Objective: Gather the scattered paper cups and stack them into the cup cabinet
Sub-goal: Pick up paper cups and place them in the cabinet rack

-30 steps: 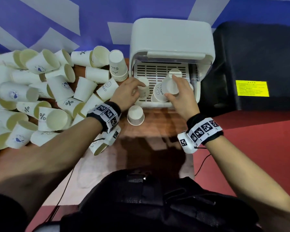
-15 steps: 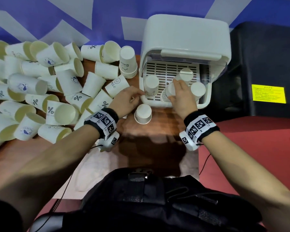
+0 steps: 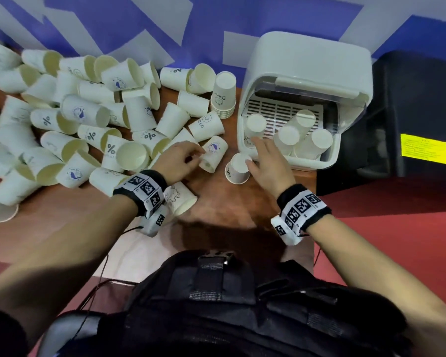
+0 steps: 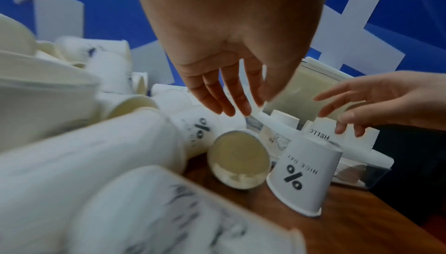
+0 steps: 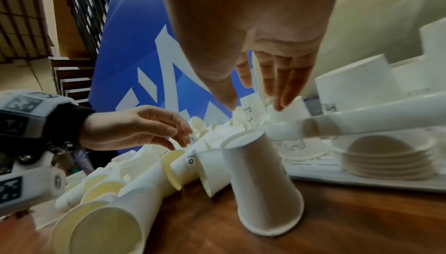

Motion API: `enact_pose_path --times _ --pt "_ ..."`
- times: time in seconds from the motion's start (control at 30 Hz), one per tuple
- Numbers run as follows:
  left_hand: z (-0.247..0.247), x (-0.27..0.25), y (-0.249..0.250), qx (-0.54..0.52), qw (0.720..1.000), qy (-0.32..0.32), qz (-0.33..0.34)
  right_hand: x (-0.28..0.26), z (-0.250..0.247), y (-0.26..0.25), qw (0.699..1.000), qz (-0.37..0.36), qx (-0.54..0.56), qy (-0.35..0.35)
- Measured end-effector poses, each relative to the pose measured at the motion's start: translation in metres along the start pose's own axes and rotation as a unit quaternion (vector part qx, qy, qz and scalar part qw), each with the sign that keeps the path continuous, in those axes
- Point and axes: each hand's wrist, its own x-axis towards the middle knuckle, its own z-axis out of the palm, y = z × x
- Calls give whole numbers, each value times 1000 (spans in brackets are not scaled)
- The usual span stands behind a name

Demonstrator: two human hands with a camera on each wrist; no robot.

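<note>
**Between loads: both hands reaching for the next cups**

On your left lies the heap of scattered white paper cups (image 3: pixel 70 124). Your left hand (image 3: pixel 177 161), fingers loosely curled and holding nothing, hovers just beside a tipped white cup with a blue emblem (image 3: pixel 214 157); close round it next. Your right hand (image 3: pixel 268 163), fingers spread, touches the upturned white cup (image 3: pixel 237 168) standing before the white plastic cup cabinet (image 3: pixel 307 73). Judged: gathering step; nest it onto the stacks inside.

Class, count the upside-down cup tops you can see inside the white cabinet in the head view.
4: one at the left, one at the back, one in the middle, one at the right. The right hand may hide others.
</note>
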Motion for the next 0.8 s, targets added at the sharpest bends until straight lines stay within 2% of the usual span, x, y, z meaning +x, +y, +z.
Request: enact_pose_path --times 0.1,0.23,0.37,0.47,0.6,0.73,0.8 --pt "-9 -22 -11 19 999 -30 1 2 14 -12 997 16 -59 -53" --pt "-21 -43 -33 55 998 -21 -23 3 31 -22 990 58 -91 -87" --pt "-25 -56 -50 123 985 -121 9 0 40 -30 986 87 -91 -107" --pt "-23 -61 -51 184 962 -201 36 -4 43 -33 985 95 -69 -126" --pt "-19 -55 -53 275 928 -221 118 -15 38 -41 980 155 9 -124" --pt "-19 -45 -57 385 872 -254 162 -31 28 -47 967 218 118 -58" --pt "-20 -41 -54 399 858 -265 183 -39 24 -49 961 229 145 -46"
